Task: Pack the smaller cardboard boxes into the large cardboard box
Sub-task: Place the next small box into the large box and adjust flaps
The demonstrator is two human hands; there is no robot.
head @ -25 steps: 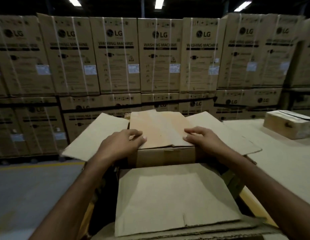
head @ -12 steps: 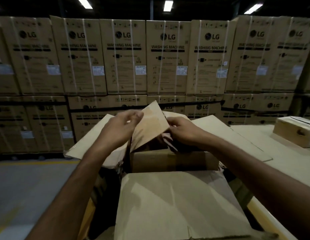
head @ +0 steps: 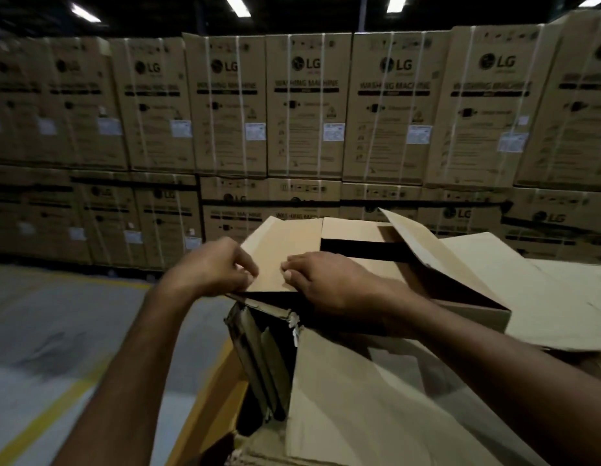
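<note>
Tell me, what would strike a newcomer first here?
A wall of LG washing-machine cartons fills the back. At centre, the left hand and right hand pinch a flap of the small box, whose top shows a dark gap. A big flap lies in front, nearest the camera.

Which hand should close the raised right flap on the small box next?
Right hand, probably: it is nearer the raised flap; the left hand sits farther, gripping the left flap.

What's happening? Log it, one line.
left hand pinches left flap | right hand grips it | right flap raised | small cardboard box open
</note>
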